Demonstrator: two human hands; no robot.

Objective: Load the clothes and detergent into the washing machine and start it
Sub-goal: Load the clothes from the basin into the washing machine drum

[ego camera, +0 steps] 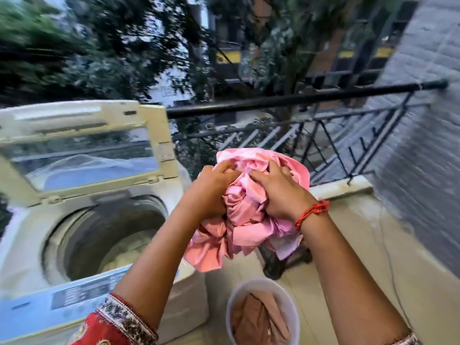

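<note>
A bunched pink cloth [245, 220] hangs in the air to the right of the washing machine [32, 247], above the floor. My left hand [211, 190] grips its left side and my right hand [281, 190] grips its right side. The white top-loading machine stands at the left with its lid [82, 145] raised. Its drum [107, 240] is open, with something pale at the bottom. A blue control panel [62, 300] runs along the machine's near edge. No detergent is in view.
A white bucket [232, 302] with brownish clothes in it stands on the floor below the cloth. A black metal railing [298, 98] closes the balcony behind. A grey brick wall [423, 120] rises at the right. A dark stand [278, 265] sits on the floor.
</note>
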